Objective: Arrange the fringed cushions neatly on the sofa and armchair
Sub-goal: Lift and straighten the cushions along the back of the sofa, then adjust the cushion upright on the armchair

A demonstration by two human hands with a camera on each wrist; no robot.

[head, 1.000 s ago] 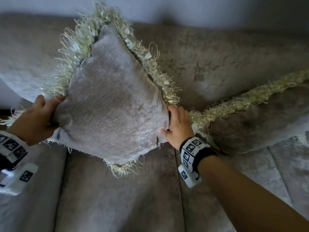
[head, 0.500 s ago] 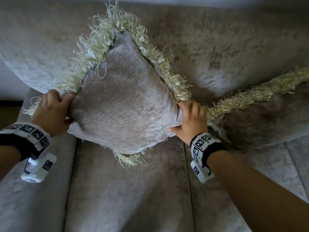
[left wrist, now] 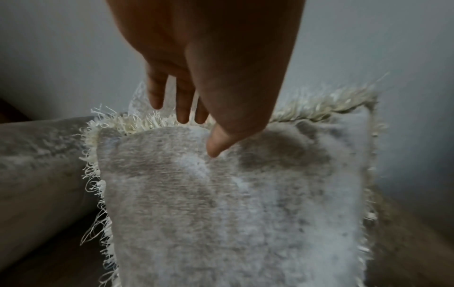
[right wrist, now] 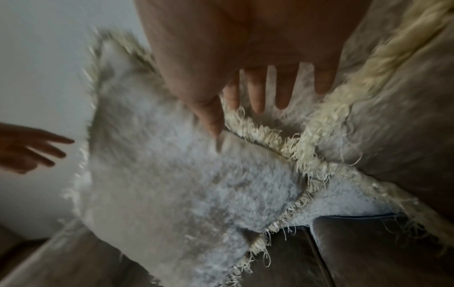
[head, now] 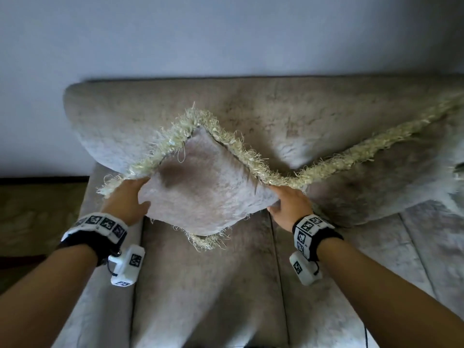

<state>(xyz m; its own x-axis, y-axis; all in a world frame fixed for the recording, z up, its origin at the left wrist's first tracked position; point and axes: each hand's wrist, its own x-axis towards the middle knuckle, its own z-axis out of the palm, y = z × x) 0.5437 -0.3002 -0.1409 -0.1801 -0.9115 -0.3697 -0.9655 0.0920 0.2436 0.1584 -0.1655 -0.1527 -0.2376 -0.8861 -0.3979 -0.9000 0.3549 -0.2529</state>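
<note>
A grey velvet cushion (head: 208,187) with a cream fringe stands on one corner like a diamond, leaning on the sofa backrest (head: 301,109). My left hand (head: 125,199) is at its left corner. In the left wrist view that hand (left wrist: 196,124) has straight fingers behind the fringe and its thumb tip touching the cushion (left wrist: 233,203). My right hand (head: 288,202) is at the right corner. The right wrist view shows it (right wrist: 245,108) with spread, straight fingers behind the fringe and the thumb on the cushion (right wrist: 172,184). A second fringed cushion (head: 376,187) lies slanted just to the right.
The sofa seat (head: 200,285) stretches below the cushion toward me, with seams between its pads. An armrest (head: 100,297) bounds it on the left, beyond which is a dark patterned floor (head: 37,209). A plain wall (head: 226,33) rises behind the backrest.
The cushion has moved back and down against the backrest. Both hands have loosened from a curled grip on its corners to straight fingers.
</note>
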